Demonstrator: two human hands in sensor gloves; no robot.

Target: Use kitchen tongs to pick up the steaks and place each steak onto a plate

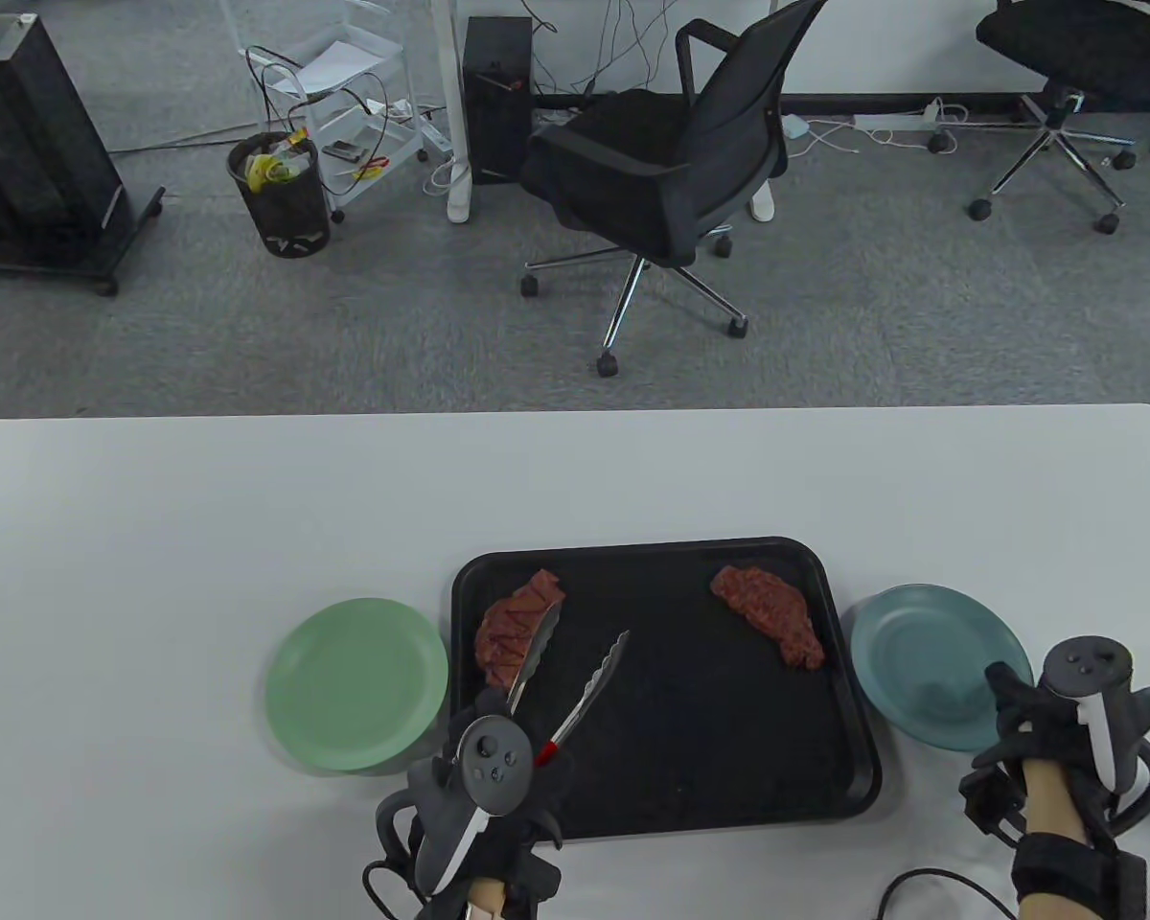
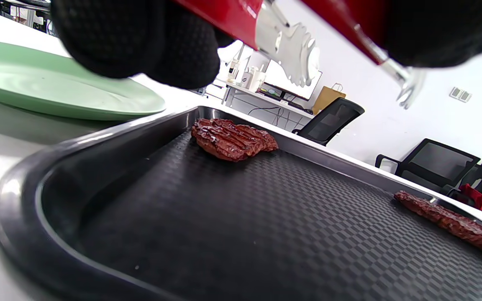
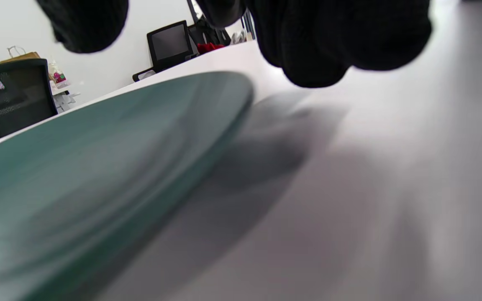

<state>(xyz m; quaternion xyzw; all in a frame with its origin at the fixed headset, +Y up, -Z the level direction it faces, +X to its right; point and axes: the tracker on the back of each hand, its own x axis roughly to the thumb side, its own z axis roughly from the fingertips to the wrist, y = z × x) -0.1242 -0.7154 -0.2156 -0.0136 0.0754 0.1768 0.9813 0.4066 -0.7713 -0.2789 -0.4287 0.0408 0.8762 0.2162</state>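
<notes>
Two brown steaks lie on a black tray (image 1: 728, 767): the left steak (image 1: 513, 628) (image 2: 232, 139) by the tray's left wall, the right steak (image 1: 771, 613) (image 2: 454, 225) at its far right. My left hand (image 1: 484, 776) grips red-handled metal tongs (image 1: 565, 685) (image 2: 299, 46), whose arms are spread; one tip lies over the left steak, the other hangs above bare tray. A light green plate (image 1: 355, 685) (image 2: 57, 92) sits left of the tray, a teal plate (image 1: 939, 661) (image 3: 98, 167) right of it. My right hand (image 1: 1064, 728) hovers at the teal plate's near right edge, holding nothing.
The white table (image 1: 249, 498) stretches beyond the tray. Behind it stand a black office chair (image 1: 661, 182), a waste bin (image 1: 278, 196) and a wire cart on grey carpet.
</notes>
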